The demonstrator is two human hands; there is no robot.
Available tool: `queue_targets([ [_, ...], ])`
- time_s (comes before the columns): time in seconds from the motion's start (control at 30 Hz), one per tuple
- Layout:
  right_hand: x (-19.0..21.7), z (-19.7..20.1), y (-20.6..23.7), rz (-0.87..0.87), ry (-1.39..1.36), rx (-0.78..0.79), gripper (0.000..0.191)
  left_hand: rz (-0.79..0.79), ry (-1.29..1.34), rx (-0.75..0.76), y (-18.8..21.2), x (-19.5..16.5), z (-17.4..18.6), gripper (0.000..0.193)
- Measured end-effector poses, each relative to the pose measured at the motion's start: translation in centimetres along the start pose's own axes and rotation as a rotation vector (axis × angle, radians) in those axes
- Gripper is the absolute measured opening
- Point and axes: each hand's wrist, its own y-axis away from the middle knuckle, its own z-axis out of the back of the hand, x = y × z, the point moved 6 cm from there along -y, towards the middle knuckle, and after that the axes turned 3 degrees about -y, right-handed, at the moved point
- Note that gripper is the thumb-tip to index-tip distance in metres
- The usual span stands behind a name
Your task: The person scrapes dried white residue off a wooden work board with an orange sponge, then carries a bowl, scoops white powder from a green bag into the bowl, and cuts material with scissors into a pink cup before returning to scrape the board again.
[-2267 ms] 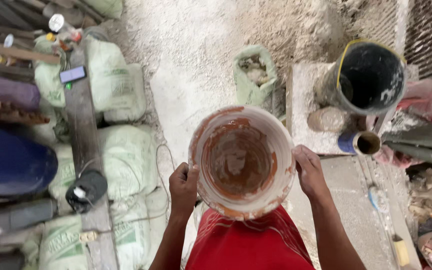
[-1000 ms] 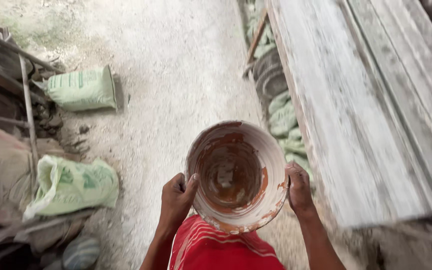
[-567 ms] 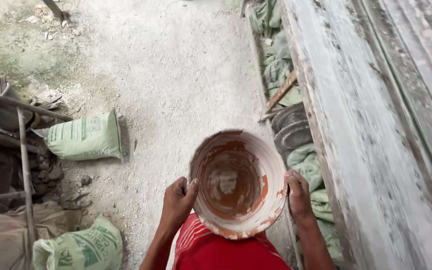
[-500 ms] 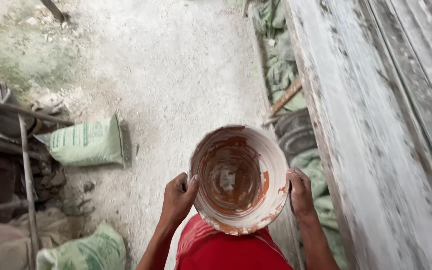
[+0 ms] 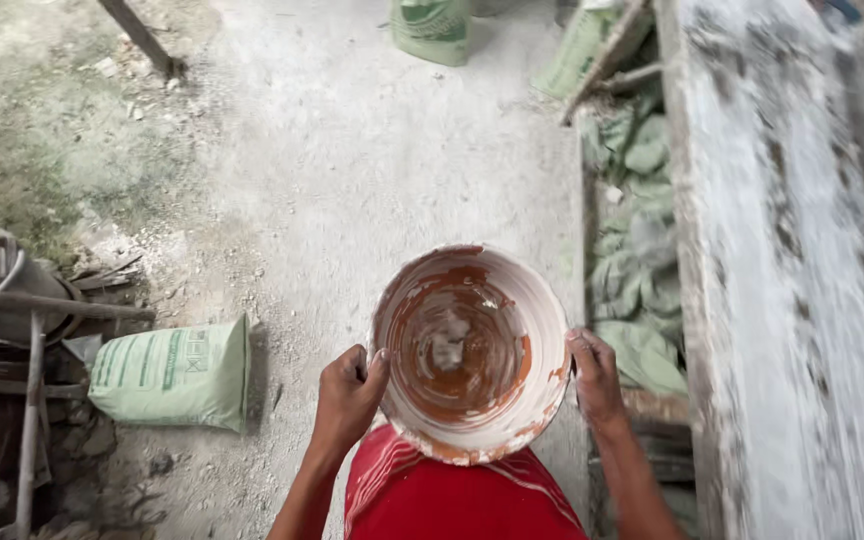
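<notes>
I hold a round orange bowl (image 5: 469,350) smeared with white residue in front of my body, above my red garment (image 5: 452,495). My left hand (image 5: 347,400) grips its left rim with the thumb over the edge. On the opposite rim, my right hand (image 5: 597,378) clasps the bowl. The bowl looks empty apart from the white and orange smears inside.
A dusty grey concrete floor (image 5: 352,170) stretches ahead. A green sack (image 5: 174,372) lies to the left, beside metal bars and debris (image 5: 12,340). A long white-dusted wooden plank structure (image 5: 782,280) runs along the right, with crumpled green sacks (image 5: 642,260) beside it. Another green sack (image 5: 432,28) sits far ahead.
The view has moved forward along the floor; the green sack on the left has slid nearer and lower in view. Both hands keep the same grip on the bowl.
</notes>
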Motion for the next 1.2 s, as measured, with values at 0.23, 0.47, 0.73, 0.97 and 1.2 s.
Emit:
queue_targets([
  [0.23,1.3,-7.3,-25.7,-0.031,0.043,0.117,0.027,0.068,0.130,-0.080,-21.8,-2.4,1.2,0.046],
  [0.47,-0.3,-13.7,-46.6,-0.091,0.014,0.030,0.026,0.059,0.155,0.050,-46.3,-4.5,2.5,0.043],
  [0.73,5.0,-20.0,-67.1,-0.003,0.009,-0.126,0.029,-0.069,-0.082,0.125,-72.4,-14.2,5.2,0.051],
  [0.97,5.8,-22.2,-85.4,0.014,0.006,-0.243,0.028,-0.001,-0.055,0.264,-93.9,-18.2,1.6,0.050],
  [1.2,7.6,-23.5,-99.4,0.016,-0.012,-0.357,0.030,-0.030,-0.217,0.370,-110.7,-24.1,-0.2,0.052],
])
